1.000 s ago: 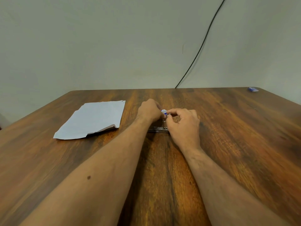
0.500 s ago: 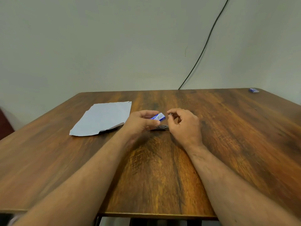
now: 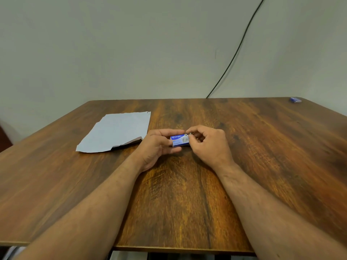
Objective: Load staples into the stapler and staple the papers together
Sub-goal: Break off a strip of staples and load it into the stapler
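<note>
Centre frame: staple box (image 3: 179, 141) held level in left hand (image 3: 156, 147) grip, open end turned to right hand (image 3: 208, 145) | right grip narrow, pinching at box mouth, likely drawing staples | papers (image 3: 118, 131) centre-left on desk (image 3: 262, 147) | stapler unseen.

A dark, streaky wooden bench (image 3: 187, 203) fills the near view, its far edge meeting a plain pale greenish wall (image 3: 112, 53). A thin black cable (image 3: 237, 53) (slightly curved) runs down the wall, right of centre.
</note>
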Tool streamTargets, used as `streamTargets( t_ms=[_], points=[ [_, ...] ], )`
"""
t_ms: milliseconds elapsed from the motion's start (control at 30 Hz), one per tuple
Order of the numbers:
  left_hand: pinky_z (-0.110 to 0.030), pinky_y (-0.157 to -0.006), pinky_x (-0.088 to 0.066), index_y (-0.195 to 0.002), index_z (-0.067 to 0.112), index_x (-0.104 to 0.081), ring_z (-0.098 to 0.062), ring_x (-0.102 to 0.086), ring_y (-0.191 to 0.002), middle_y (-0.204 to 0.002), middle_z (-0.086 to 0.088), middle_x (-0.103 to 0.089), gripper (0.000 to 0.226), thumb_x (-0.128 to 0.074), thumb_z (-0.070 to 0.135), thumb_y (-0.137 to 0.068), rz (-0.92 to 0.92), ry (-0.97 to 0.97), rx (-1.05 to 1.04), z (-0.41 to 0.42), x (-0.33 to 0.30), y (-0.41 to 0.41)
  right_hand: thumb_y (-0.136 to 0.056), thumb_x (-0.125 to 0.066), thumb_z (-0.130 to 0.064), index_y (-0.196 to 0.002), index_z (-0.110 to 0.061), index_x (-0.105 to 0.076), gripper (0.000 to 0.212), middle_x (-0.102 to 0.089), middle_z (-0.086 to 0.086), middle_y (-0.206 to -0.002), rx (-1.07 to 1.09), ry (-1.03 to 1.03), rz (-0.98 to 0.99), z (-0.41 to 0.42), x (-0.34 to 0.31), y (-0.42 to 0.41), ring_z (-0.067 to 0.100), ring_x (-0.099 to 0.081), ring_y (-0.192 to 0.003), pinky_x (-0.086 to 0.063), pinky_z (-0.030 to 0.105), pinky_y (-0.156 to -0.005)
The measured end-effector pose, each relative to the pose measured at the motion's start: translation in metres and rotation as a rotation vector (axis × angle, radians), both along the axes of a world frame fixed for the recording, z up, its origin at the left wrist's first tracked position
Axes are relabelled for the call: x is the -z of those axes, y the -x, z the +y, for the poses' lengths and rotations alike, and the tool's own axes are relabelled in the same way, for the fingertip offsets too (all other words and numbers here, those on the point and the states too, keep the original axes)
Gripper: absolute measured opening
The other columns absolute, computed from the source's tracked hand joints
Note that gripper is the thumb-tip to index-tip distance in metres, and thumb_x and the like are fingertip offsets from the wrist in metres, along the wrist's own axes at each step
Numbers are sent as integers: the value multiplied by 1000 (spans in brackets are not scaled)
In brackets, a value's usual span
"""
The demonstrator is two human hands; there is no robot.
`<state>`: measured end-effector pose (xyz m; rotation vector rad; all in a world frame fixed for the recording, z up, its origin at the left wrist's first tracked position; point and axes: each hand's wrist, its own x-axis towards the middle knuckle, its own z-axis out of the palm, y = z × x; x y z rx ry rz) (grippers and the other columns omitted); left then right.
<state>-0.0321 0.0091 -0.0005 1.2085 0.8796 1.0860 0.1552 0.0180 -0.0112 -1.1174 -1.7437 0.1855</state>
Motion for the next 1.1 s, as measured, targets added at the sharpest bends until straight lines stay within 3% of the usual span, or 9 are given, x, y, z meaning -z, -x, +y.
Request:
streamTargets(
  t_ms=[233, 367, 467, 767, 833, 933, 1000, 1100],
  points=[
    [-26, -77, -64, -111, 5, -76, -25, -72, -111, -123, -19, -69, 43, -41, -16, -96, -37, 17, -31, 2, 0, 1, -89, -69, -15, -99, -21, -79, 15, -72, -13, -84, -39, 27, 20, -2, -2, -2, -1, -68, -74, -52, 11, -64],
    [-25, -72, -63, -111, 6, -76, -24, -74, -106, -116, -17, -74, 35, -49, -11, -98, -68, 17, -55, 2, -2, 1, -91, -69, -15, -100, -26, -78, 17, -76, -6, -77, -79, 115, 153, -4, -2, -1, 12, -72, -57, -58, 23, -52],
    [-23, -71, -62, -114, 5, -75, -24, -74, -104, -114, -17, -75, 29, -53, -7, -98, -85, 12, -52, 3, -2, 1, -91, -71, -10, -100, -20, -79, 15, -77, 0, -80, -141, 207, 306, -6, -4, -1, 15, -74, -59, -59, 26, -49],
    [-24, -76, -62, -114, 6, -76, -27, -71, -112, -126, -21, -68, 40, -43, -10, -97, -85, -37, -33, 5, 1, 3, -91, -72, -7, -94, -22, -81, 18, -80, 3, -88, -253, 409, 501, 0, -9, -4, 15, -76, -73, -62, 22, -67],
    [-27, -78, -62, -115, 7, -75, -29, -69, -114, -127, -20, -67, 32, -53, -2, -94, -80, -84, -33, 3, 2, 2, -90, -72, -7, -95, -20, -81, 17, -80, 4, -88, -244, 407, 518, 1, -8, -3, 16, -76, -72, -62, 22, -68],
    [-25, -77, -61, -117, 19, -74, -20, -71, -109, -118, -5, -71, 35, -80, 18, -83, 176, -252, -128, -3, 3, -5, -89, -72, -5, -96, -18, -81, 16, -80, 5, -89, -259, 407, 523, 0, -8, -3, 14, -76, -73, -62, 23, -68],
    [-21, -77, -59, -116, 24, -72, -9, -70, -101, -111, 6, -71, 42, -86, 25, -76, 399, -389, -245, -4, 5, -10, -88, -72, -2, -97, -12, -81, 15, -80, 6, -88, -272, 407, 487, -1, -9, -2, 10, -75, -70, -59, 20, -64],
    [-22, -77, -60, -114, 25, -72, -8, -68, -100, -109, 10, -70, 38, -85, 26, -78, 464, -460, -312, -3, 8, -12, -87, -73, 0, -93, -14, -81, 17, -79, 13, -91, -362, 495, 552, -2, -9, -1, 17, -76, -72, -62, 25, -68]
  ],
)
